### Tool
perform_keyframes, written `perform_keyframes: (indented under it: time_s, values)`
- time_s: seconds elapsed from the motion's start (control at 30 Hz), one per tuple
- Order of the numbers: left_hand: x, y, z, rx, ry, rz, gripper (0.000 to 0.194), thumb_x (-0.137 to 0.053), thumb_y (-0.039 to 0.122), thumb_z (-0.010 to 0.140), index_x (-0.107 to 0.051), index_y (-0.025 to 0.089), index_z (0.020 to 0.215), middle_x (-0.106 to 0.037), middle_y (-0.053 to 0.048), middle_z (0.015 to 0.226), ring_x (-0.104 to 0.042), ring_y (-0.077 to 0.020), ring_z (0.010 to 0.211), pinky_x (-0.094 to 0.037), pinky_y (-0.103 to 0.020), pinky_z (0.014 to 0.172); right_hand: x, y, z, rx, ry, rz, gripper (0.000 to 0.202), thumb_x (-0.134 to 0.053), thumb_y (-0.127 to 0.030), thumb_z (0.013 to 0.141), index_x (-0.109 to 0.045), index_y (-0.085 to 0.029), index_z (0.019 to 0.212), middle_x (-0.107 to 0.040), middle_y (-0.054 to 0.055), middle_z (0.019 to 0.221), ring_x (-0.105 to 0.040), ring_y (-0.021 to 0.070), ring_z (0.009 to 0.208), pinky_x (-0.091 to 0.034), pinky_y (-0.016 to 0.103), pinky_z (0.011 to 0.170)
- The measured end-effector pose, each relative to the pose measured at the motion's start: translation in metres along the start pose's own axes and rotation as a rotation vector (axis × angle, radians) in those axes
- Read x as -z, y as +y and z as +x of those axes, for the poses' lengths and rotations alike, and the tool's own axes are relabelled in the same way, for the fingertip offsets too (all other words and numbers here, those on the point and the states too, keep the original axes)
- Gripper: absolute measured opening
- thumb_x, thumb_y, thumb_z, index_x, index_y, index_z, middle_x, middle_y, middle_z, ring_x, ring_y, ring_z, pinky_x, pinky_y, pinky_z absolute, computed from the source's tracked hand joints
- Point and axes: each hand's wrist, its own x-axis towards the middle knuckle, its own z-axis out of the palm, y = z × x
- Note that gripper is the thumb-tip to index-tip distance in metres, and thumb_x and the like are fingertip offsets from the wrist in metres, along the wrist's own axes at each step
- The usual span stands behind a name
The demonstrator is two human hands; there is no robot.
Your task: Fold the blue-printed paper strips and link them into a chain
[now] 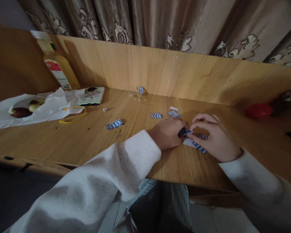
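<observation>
My left hand (171, 132) is closed on a small dark object (183, 132) with blue-and-white parts at its edge; its kind cannot be made out. From the other side, my right hand (212, 137) pinches at the edge of that object with thumb and forefinger, the other fingers raised. Below my right hand lies a strip of blue-bordered white labels (200, 148) next to a white paper piece, partly covered by the hand. Beyond my hands are two more groups of such labels, one label cluster (156, 115) and one label pile (174, 114).
Another label strip (114, 124) lies left of my hands, and a small label piece (141, 90) sits by the back board. Left are a phone (93, 96), a yellow band (74, 115), fruit (21, 112) on white paper and a bottle (59, 69). A red object (259, 111) stands right.
</observation>
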Motion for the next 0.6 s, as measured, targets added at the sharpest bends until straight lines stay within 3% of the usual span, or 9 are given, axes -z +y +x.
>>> perform_keyframes:
  time_s: [0.07,0.13,0.23,0.4,0.6]
  values:
    - [0.001,0.001,-0.001,0.010,-0.017,-0.020,0.021,-0.055,0.021,0.072,-0.062,0.015,0.091,-0.064,-0.006,0.088,-0.060,-0.0188,0.081,-0.046,-0.030,0.071,-0.003,0.002,-0.001,-0.020,-0.009,0.047,0.006,-0.060,-0.021,0.073,-0.056,-0.021,0.069,-0.061,0.004,0.090,-0.059,0.0218,0.087,-0.044,0.038,0.079]
    - [0.002,0.002,-0.001,0.021,-0.031,-0.029,0.024,-0.057,0.026,0.072,-0.063,0.015,0.093,-0.064,-0.007,0.090,-0.060,-0.0201,0.083,-0.046,-0.031,0.073,-0.007,0.003,-0.001,-0.084,-0.059,0.150,0.005,-0.057,-0.018,0.074,-0.054,-0.021,0.071,-0.062,0.002,0.080,-0.061,0.0185,0.076,-0.047,0.034,0.073]
    - [0.003,0.001,0.000,0.035,-0.046,-0.002,0.026,-0.054,0.034,0.079,-0.064,0.015,0.094,-0.065,-0.009,0.091,-0.061,-0.0210,0.085,-0.046,-0.033,0.075,-0.012,0.004,-0.003,-0.167,-0.089,0.298,0.007,-0.057,-0.020,0.074,-0.051,-0.021,0.071,-0.063,0.000,0.072,-0.063,0.0169,0.069,-0.050,0.030,0.066]
    - [0.003,-0.002,0.002,-0.009,-0.032,0.081,0.022,-0.044,0.016,0.085,-0.065,0.015,0.093,-0.067,-0.009,0.091,-0.061,-0.0181,0.089,-0.045,-0.030,0.080,-0.016,0.008,-0.005,-0.219,-0.053,0.481,0.020,-0.065,-0.025,0.071,-0.051,-0.023,0.085,-0.063,0.001,0.079,-0.065,0.0176,0.076,-0.053,0.031,0.071]
    - [0.005,0.000,0.001,0.012,0.021,0.090,0.022,-0.049,0.020,0.084,-0.064,0.020,0.099,-0.068,-0.005,0.092,-0.061,-0.0189,0.084,-0.045,-0.030,0.074,-0.019,0.013,-0.007,-0.248,-0.034,0.617,0.024,-0.068,-0.030,0.069,-0.053,-0.023,0.087,-0.065,0.003,0.084,-0.066,0.0192,0.080,-0.054,0.033,0.073]
